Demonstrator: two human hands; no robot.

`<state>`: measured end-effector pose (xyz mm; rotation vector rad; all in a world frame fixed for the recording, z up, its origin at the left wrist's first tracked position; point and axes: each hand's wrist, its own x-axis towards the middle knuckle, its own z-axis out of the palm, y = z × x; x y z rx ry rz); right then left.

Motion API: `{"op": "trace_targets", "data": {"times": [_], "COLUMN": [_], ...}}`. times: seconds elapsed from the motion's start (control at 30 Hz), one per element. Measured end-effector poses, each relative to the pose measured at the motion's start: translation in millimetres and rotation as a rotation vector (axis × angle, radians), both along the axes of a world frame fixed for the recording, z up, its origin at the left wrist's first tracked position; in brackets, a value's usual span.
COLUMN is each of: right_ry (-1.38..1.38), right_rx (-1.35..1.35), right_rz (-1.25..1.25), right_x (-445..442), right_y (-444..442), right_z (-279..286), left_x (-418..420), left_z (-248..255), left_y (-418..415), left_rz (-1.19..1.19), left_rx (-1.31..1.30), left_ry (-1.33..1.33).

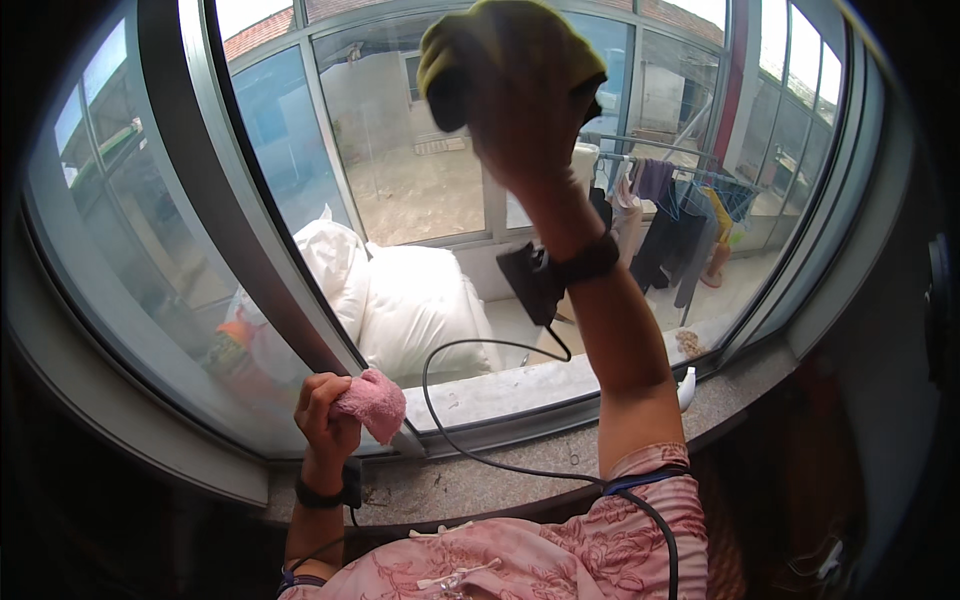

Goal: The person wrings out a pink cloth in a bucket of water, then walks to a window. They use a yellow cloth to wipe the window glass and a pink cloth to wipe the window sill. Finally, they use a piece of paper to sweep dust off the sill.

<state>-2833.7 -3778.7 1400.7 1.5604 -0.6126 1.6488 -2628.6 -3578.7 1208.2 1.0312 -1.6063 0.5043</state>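
Note:
My right hand [525, 120] is raised high and holds a yellow cloth [517, 37] against or close to the upper window pane [405, 150]. Blur hides the fingers and the exact contact. Lower down, my left hand [328, 411] grips a bunched pink terry cloth [375, 405], beside the aluminium upright [270, 225] of the sliding window frame. Each wrist wears a black strap with a small device; a black cable [480, 341] loops from the right one across the lower glass.
Below the window runs a speckled stone sill [487, 480]. A white spray bottle [686, 390], partly hidden by my right arm, stands on it. Through the glass appear stuffed white sacks [420, 307] and a drying rack with hanging clothes [675, 217].

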Motion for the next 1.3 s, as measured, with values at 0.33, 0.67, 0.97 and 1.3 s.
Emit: {"op": "trace_targets", "data": {"times": [0.33,0.67,0.97,1.3], "right_ry": [0.422,-0.404,0.423,-0.32], "right_rx": [0.071,0.055,-0.426,0.01], "right_rz": [0.023,-0.578,0.231,-0.325], "right_x": [-25,-273,86,-252], "right_y": [8,-97,5,-88], "right_z": [-11,124,148,212], "left_x": [10,16,-7,12], "left_z": [34,38,48,44], "left_y": [-14,-45,-48,-50], "left_rz": [0.133,0.201,0.326,0.3], "left_rx": [-0.127,-0.274,-0.218,-0.239], "left_ry": [-0.407,-0.355,-0.336,-0.365]}}
